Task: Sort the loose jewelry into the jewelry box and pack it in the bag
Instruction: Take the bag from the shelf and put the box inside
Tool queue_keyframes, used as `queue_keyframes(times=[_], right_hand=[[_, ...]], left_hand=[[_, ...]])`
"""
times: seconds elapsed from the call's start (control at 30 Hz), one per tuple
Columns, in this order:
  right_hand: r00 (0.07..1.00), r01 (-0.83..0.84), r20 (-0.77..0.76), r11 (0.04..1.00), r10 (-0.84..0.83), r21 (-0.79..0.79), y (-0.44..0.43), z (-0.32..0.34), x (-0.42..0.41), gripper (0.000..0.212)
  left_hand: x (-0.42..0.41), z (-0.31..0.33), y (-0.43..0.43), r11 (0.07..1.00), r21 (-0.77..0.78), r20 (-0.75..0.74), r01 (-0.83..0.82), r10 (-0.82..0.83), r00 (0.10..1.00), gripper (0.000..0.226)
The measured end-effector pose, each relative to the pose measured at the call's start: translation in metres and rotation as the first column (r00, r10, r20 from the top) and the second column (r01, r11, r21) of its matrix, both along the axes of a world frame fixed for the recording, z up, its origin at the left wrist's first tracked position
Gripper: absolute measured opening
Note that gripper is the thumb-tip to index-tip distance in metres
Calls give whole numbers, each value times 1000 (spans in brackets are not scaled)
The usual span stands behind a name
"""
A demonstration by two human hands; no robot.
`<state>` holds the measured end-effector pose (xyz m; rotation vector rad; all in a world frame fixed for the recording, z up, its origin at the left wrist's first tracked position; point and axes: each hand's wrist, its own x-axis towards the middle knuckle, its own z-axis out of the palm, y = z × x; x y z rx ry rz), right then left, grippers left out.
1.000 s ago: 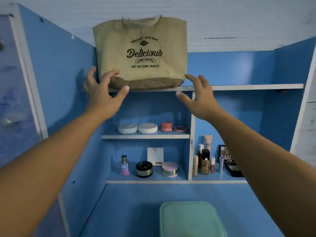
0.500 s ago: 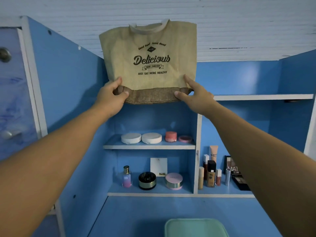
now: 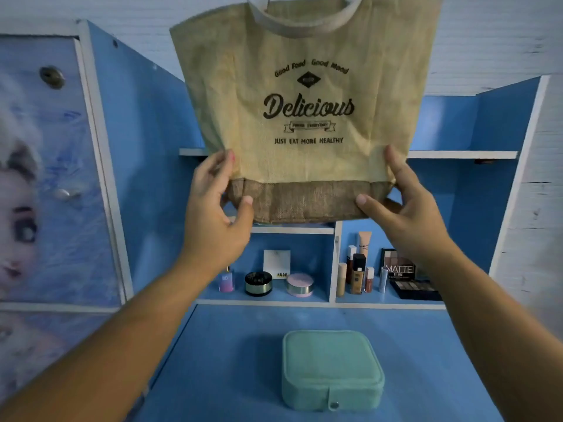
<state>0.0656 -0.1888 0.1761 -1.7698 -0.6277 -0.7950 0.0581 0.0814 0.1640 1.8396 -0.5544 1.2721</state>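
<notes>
A beige jute tote bag (image 3: 307, 95) printed "Delicious", with a brown bottom band and white handles, hangs upright in the air in front of the shelves. My left hand (image 3: 214, 208) grips its lower left corner, thumb on the brown band. My right hand (image 3: 402, 205) grips the lower right corner the same way. Below, a closed mint-green jewelry box (image 3: 330, 365) with a snap tab lies on the blue desk top (image 3: 231, 360). No loose jewelry is visible.
Blue shelving stands behind the bag. The lowest shelf (image 3: 304, 301) holds cosmetics: a small bottle, round compacts (image 3: 258, 283), foundation tubes (image 3: 356, 274) and an eyeshadow palette (image 3: 411, 284). A cabinet door (image 3: 51, 178) with a cartoon picture stands at the left.
Both hands reached the bag on the top shelf, gripped its bottom corners and lifted it off the shelf toward me. The view tilted down, showing the whole jewelry box.
</notes>
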Motion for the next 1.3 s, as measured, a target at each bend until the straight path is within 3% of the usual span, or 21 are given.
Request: queue_keyframes(times=[0.33,0.63,0.77,0.93,1.13,1.23,1.3], right_hand=[[965,-100,-251,990,72,-99,-17,-137,-41,89],[877,-48,-480,986,-34,-159,-25,-210,-40,89],[881,-39,-473,992,-21,-117,-19,-215,-36,89],[883,-52,-468,995,4,-90,-20,-221,-33,90],[879,-91,-475,992,40,-85,-22,-222,-32,90],[854,-119,-515,991,74,-54,-27,-222,-33,96],[835,-141,-546,986,72,-86,-36,-221,-31,115]], left_hand=[[-58,-145,-7,992,119,-172,-44,64,983,68],[-65,-222,-11,994,105,-411,30,16,911,69],[-59,-201,-3,997,66,-425,-37,62,903,64],[-21,-115,18,895,307,-271,-323,408,872,75],[18,-61,29,790,589,-404,-171,471,785,72],[27,-60,32,803,558,-404,-211,484,776,57],[28,-60,34,878,423,-373,-225,395,840,40]])
